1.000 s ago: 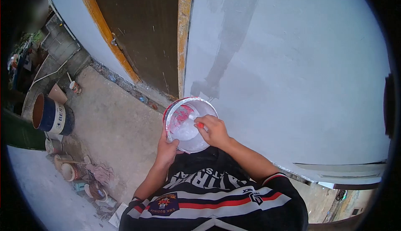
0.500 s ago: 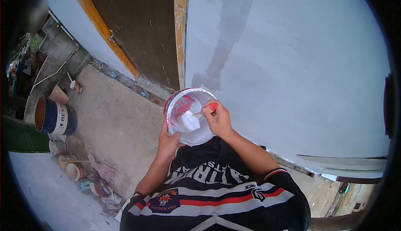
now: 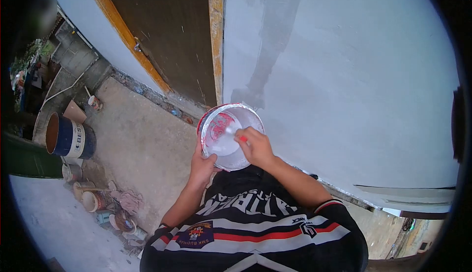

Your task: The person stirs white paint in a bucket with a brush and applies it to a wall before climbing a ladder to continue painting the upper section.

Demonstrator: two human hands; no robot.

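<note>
My left hand (image 3: 202, 168) grips the near left side of a paint bucket (image 3: 251, 116), thumb at the rim and the other fingers mostly hidden outside it. The bucket is tilted toward me, with white paint (image 3: 223, 146) inside and reddish streaks on its inner wall. Over the opening, my right hand (image 3: 258, 147) is closed around the red handle of a paintbrush (image 3: 230, 130). The brush's white head points into the bucket and looks slightly blurred. Ahead stands a pale wall (image 3: 354, 85) with a darker grey band (image 3: 275, 36) running down it.
A brown door (image 3: 162, 31) with a worn yellow frame stands ahead to the left. On the concrete floor (image 3: 132, 129) at left are a blue drum (image 3: 73, 137), a small can (image 3: 95, 103), several buckets (image 3: 92, 201) and a crumpled cloth (image 3: 129, 200).
The brush has turned and lifted inside the bucket, its head now nearer the reddish inner wall. My right hand has rotated and lowered slightly. My left hand keeps its hold on the bucket.
</note>
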